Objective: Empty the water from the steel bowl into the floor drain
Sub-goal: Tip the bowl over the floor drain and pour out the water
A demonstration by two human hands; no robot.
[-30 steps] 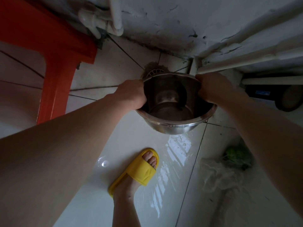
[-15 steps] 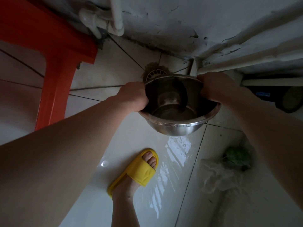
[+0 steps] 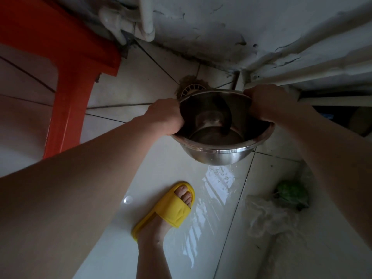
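Observation:
I hold a round steel bowl [image 3: 219,156] in the air above the tiled floor, with both hands on its rim. My left hand [image 3: 165,115] grips the left side of the rim and my right hand [image 3: 265,101] grips the far right side. A little water lies in the bottom of the bowl. The floor drain [image 3: 191,89], a round white grate with a brown stained ring, sits just beyond the bowl's far rim, partly hidden by it.
A red plastic stool [image 3: 66,91] stands at the left. White pipes [image 3: 147,17] run along the cracked wall. My foot in a yellow slipper [image 3: 171,208] rests on wet tiles. A green vegetable [image 3: 291,192] and plastic bag [image 3: 267,214] lie at the right.
The bowl has moved a little further from me and lower, toward the drain, so more of the grate is covered. Both hands keep their grip.

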